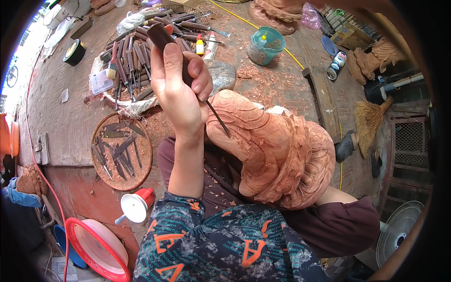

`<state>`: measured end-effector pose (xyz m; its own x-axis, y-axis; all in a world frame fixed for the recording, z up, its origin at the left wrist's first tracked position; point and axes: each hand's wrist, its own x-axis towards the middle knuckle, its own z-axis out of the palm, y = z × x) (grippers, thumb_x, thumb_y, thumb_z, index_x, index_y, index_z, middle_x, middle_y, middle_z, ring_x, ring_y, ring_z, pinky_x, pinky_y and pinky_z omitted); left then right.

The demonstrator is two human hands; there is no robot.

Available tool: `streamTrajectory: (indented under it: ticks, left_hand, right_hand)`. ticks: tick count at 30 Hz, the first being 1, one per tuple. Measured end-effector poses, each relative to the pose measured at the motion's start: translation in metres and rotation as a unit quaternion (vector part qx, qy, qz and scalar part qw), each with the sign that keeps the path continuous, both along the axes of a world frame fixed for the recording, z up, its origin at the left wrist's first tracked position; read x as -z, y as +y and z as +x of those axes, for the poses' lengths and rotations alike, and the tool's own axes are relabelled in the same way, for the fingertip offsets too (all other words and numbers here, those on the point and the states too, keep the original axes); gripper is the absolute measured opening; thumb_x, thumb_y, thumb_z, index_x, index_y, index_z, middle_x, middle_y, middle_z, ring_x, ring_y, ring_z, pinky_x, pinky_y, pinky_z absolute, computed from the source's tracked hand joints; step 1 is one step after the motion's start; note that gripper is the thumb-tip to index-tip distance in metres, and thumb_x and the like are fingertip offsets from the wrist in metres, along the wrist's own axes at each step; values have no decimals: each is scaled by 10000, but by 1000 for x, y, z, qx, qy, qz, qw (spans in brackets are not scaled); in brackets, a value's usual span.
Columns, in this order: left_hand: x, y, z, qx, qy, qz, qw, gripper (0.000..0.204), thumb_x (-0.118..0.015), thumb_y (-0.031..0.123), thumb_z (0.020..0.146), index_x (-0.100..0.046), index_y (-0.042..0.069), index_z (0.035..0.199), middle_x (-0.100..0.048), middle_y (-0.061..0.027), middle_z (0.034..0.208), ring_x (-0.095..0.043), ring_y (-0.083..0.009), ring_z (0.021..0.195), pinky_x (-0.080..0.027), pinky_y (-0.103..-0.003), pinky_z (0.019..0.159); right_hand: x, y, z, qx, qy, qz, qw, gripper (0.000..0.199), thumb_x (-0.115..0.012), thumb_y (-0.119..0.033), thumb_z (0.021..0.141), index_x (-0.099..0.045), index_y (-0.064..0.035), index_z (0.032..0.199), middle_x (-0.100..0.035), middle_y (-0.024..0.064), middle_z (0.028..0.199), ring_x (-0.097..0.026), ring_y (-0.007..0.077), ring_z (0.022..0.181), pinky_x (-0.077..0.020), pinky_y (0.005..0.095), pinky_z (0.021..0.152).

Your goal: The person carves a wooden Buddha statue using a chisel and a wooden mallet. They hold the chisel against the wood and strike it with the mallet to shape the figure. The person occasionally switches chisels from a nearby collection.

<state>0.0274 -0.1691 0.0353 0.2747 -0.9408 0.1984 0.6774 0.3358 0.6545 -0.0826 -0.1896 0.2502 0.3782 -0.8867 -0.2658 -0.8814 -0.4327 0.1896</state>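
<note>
My left hand point(183, 84), palm toward me, is wrapped round the dark wooden handle of a carving chisel point(218, 118). The thin blade slants down to the right, its tip over a smooth part of a reddish wood carving point(272, 155). The carving lies tilted across my lap, with folded drapery and a ring of petal shapes at its lower right end. Wood chips dot its surface and my dark trousers point(338, 228). My right hand does not show; a bare patch of skin under the carving's right end is too hidden to identify.
Behind my left hand, a basket holds many wood-handled chisels point(129, 63). A round tray point(145, 171) of loose blades lies left. Beyond stand a teal bucket point(256, 54) and a spray can point(336, 65). A straw broom point(369, 120) and fan point(399, 232) are right; a red-rimmed basin point(101, 249) is lower left.
</note>
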Motion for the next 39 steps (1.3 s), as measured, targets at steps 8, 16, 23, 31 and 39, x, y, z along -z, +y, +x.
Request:
streamTrajectory:
  ticks: [8, 16, 23, 31, 39]
  left_hand:
    - [1, -1, 0, 27, 14, 5, 1000, 284, -431, 257, 973, -431, 120, 1221, -402, -4, 620, -324, -42, 411, -239, -179, 350]
    - [3, -1, -2, 43, 27, 3, 999, 279, -433, 249, 972, -427, 124, 1221, -392, -5, 617, -328, -41, 413, -245, -173, 349]
    - [6, -3, -2, 67, 47, 4, 997, 286, -417, 258, 976, -422, 122, 1228, -395, -7, 617, -326, -42, 411, -257, -175, 350]
    - [14, -4, -3, 93, 71, 8, 993, 278, -404, 259, 979, -426, 127, 1224, -391, -8, 620, -322, -43, 411, -258, -176, 346]
    - [11, -6, -2, 93, 51, 19, 994, 330, -371, 263, 987, -401, 90, 1266, -345, 16, 626, -287, -25, 427, -248, -168, 353]
  right_hand:
    - [2, 1, -3, -4, -8, -8, 1000, 501, -507, -62, 760, -453, -34, 1257, -601, 145, 928, -597, 211, 775, -499, 348, 679]
    - [7, 2, -5, -8, -10, -14, 1000, 492, -514, -66, 763, -456, -31, 1249, -600, 148, 932, -596, 215, 782, -498, 349, 685]
    - [9, 3, -5, -9, -12, -17, 1000, 484, -521, -69, 765, -457, -28, 1243, -598, 149, 936, -596, 217, 787, -498, 350, 690]
    - [12, 5, -6, -8, -16, -23, 1000, 475, -529, -73, 767, -460, -25, 1235, -597, 151, 940, -595, 220, 794, -497, 351, 696]
    - [15, 3, -5, -15, -22, -26, 999, 467, -536, -78, 770, -462, -21, 1227, -595, 154, 944, -595, 224, 801, -496, 352, 702]
